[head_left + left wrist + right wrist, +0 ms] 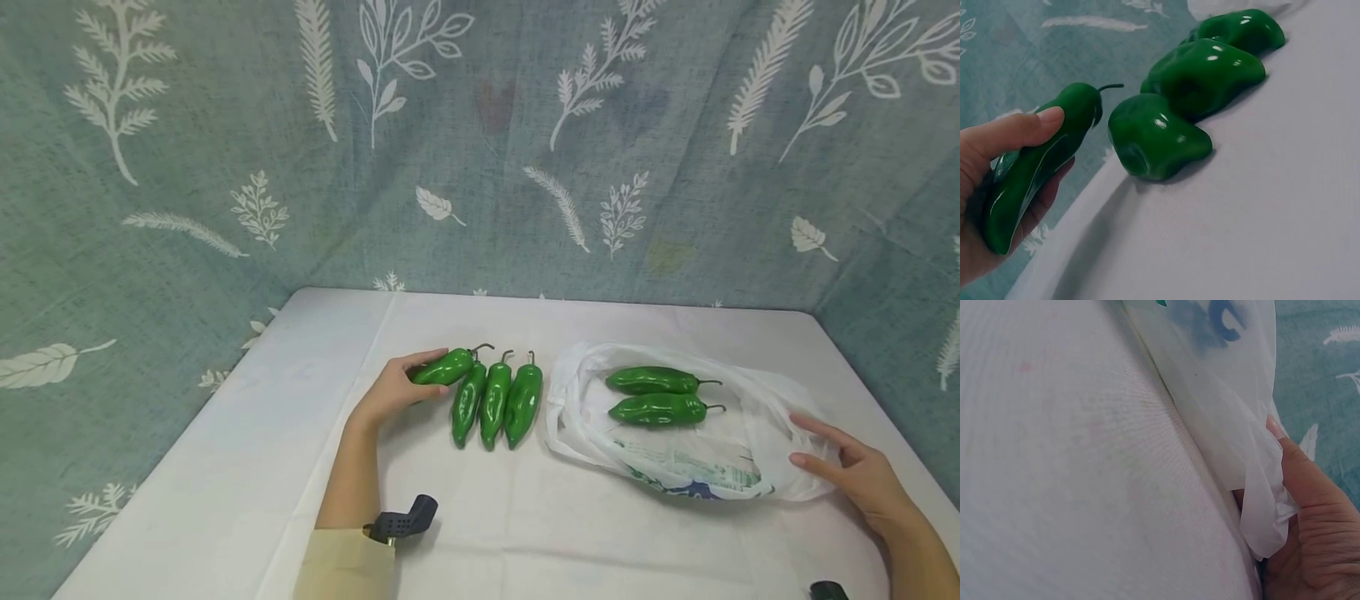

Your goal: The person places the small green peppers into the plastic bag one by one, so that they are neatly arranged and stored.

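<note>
"Where are the hands?"

"Well apart. Nearer me, the right hand (pixel 855 479) pinches the side of the bag (pixel 765 442) lightly. A little farther off, the left hand (pixel 386 390) grips a pepper (pixel 442 368), just beside the row of three (pixel 495 404) on the table (pixel 600 542)."

"What could go wrong?"

"A sharp tug could roll the two peppers (pixel 656 408) lying in the bag, I'd say, since such thin plastic gives easily. The held one looks slick; a slack grip might drop it onto the row and scatter it."

"And how do they look?"

"The bag's crinkled, whitish, printed blue and green, its mouth gaping. The peppers are glossy, dented, tapering. Behind everything hangs creased blue-green cloth (pixel 487 217), patterned with pale leaves."
</note>
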Demonstrator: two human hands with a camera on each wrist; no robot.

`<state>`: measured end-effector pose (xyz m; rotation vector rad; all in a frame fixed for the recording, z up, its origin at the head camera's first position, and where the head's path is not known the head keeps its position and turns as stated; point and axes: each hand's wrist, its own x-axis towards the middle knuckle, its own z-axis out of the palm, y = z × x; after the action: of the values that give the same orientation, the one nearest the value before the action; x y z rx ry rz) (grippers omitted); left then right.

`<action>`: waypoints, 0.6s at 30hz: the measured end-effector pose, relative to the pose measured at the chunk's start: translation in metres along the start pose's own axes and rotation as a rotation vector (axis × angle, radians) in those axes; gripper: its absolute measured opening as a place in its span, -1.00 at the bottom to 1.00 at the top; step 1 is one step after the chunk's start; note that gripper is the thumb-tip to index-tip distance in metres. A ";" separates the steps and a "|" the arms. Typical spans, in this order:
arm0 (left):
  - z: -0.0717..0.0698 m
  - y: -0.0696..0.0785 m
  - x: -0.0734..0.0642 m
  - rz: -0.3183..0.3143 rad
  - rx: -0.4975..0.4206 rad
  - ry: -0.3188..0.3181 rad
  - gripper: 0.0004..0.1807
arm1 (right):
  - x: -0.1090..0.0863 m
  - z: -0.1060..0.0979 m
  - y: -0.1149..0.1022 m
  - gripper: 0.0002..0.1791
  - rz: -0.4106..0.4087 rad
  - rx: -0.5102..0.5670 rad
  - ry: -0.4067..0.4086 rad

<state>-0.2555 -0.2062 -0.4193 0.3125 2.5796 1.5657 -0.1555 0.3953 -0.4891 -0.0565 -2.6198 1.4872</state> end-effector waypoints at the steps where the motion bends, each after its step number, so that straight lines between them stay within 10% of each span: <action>1: 0.000 0.001 0.001 0.005 0.007 -0.004 -0.31 | 0.000 0.000 0.000 -0.32 0.001 0.005 0.002; 18: 0.018 0.035 0.025 0.070 -0.018 -0.131 -0.35 | -0.002 -0.003 -0.001 -0.31 0.060 0.038 -0.038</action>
<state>-0.2720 -0.1695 -0.3963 0.4918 2.4801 1.5344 -0.1531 0.3967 -0.4871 -0.1054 -2.6408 1.5715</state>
